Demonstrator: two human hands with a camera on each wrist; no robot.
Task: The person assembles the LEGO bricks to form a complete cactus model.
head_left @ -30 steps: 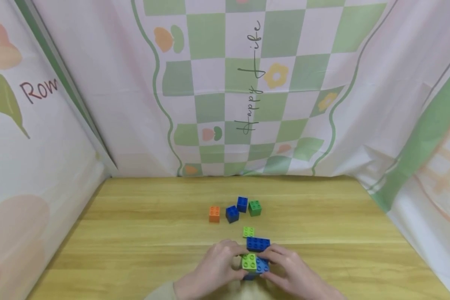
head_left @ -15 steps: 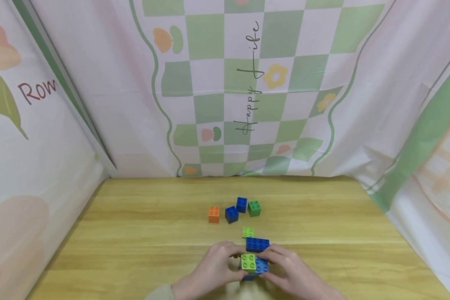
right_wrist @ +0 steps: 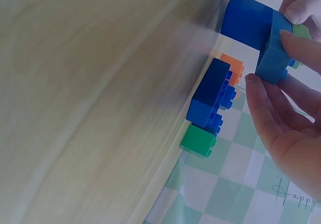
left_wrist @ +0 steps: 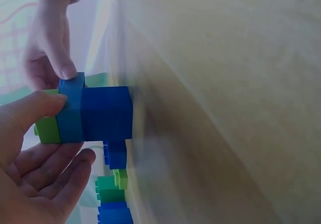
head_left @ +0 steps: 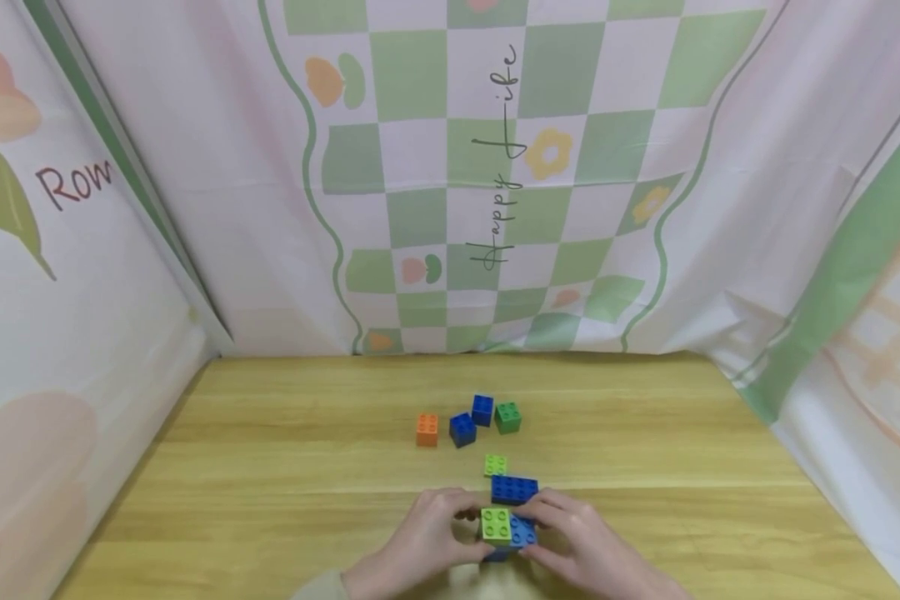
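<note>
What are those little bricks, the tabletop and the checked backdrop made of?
The bricks look like hard, smooth plastic: even color, crisp edges and molded studs. The tabletop appears smooth, satin wood or wood-look laminate, with grain lines; I can't tell which. The backdrop seems matte printed cloth, judging by its creases and soft folds.

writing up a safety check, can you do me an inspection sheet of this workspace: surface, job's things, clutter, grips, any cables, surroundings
surface: wood-grain tabletop
job's things: lime block on one end of a light-blue block, with a dark-blue base block below
clutter: further out lie an orange block, two small dark-blue blocks, a green block, a small lime piece and a long dark-blue block
grips: left grip pinches the lime block; right grip pinches the light-blue block
cables: nothing seen
surroundings: printed cloth behind, checked and lettered; fabric at both sides
</note>
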